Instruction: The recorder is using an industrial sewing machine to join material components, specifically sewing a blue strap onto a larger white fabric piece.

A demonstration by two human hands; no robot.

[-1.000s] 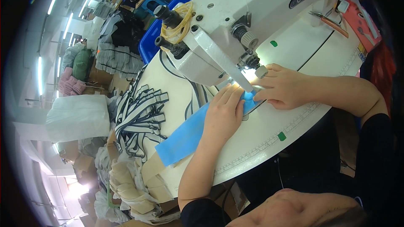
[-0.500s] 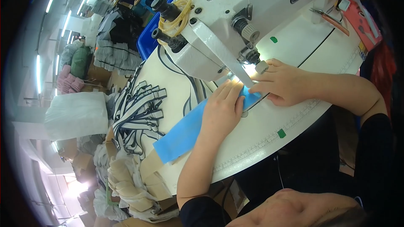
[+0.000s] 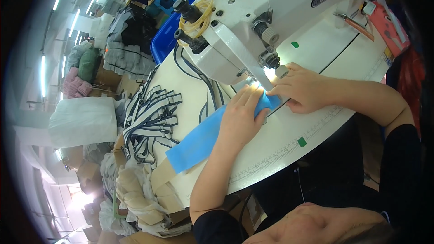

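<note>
A left hand lies spread over a long blue cloth strip, fingers extended toward the needle area and thumb held apart, pressing the fabric from above without clenching it; the right hand, at two o'clock from the left, bends its fingers at the strip's far end, though whether it pinches the cloth or merely rests against it cannot be told. The blue strip lies on a white table, one end in the bright light at the machine, the other reaching out past the left wrist toward eight o'clock, beside a beige strip; a white sewing machine looms at one o'clock from the left hand, yellow loops hung on its black posts. At nine o'clock lies a heap of white straps edged in dark navy, with a large white bundle well beyond it; a blue bin stands between ten and eleven o'clock, behind the table; orange-handled pliers lie at two o'clock, near a coral-red object; beige cloth is piled at eight o'clock, beyond the table edge; a green mark sits between three and four o'clock, beside a printed ruler scale that follows the table's curved rim.
</note>
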